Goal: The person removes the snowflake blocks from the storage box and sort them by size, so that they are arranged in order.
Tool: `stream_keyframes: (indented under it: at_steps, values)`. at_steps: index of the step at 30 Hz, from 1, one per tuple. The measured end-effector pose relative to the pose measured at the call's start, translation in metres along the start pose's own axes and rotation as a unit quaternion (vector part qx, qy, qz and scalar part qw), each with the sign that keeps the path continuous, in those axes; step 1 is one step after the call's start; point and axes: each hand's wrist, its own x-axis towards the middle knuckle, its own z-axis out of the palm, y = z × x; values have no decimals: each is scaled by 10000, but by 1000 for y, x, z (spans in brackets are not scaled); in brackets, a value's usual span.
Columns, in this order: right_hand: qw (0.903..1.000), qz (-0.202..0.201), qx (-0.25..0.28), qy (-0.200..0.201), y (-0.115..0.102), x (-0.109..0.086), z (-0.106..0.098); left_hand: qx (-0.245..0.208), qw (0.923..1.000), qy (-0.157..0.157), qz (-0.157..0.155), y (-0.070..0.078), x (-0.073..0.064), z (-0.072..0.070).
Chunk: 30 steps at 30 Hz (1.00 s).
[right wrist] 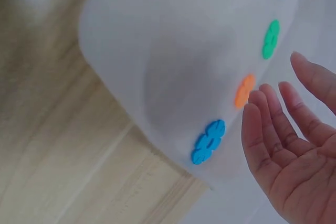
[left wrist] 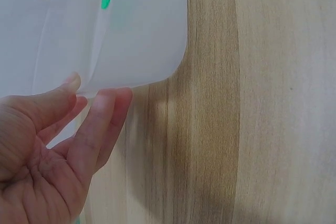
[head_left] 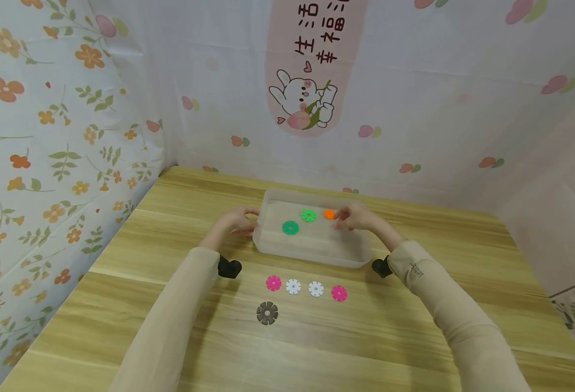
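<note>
A shallow translucent plastic box (head_left: 311,260) stands on the table. My left hand (head_left: 240,220) pinches its left end wall, thumb (left wrist: 73,82) at the rim and fingers against the outside. My right hand (head_left: 357,216) is over the box's right part, its fingers loosely bent with nothing between them in the right wrist view. Within the box lie notched plastic discs: a dark green disc (head_left: 290,227), a light green disc (head_left: 309,215), an orange disc (head_left: 328,214) close to the right fingertips, and a blue disc (right wrist: 209,141), which my right hand hides in the head view.
In front of the box, a row holds a pink disc (head_left: 273,283), two white discs (head_left: 293,287) and another pink disc (head_left: 339,293). Nearer lies a grey-brown disc (head_left: 267,313). Behind the wooden table (head_left: 414,337) hangs a printed cloth (head_left: 390,81).
</note>
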Motion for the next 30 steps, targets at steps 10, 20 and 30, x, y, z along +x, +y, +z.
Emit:
stream_keyframes:
  at_steps: [10,20,30]
  values:
    - [9991,236,-345,-75,-6,15,-4,14,9999,136,16,-1,-3,0]
    - [9973,-275,-679,44,88,94,-3,-29,9999,136,55,-1,-2,0]
    - [9837,298,-1774,76,-5,35,1,-53,9999,129,-9,-2,0,-1]
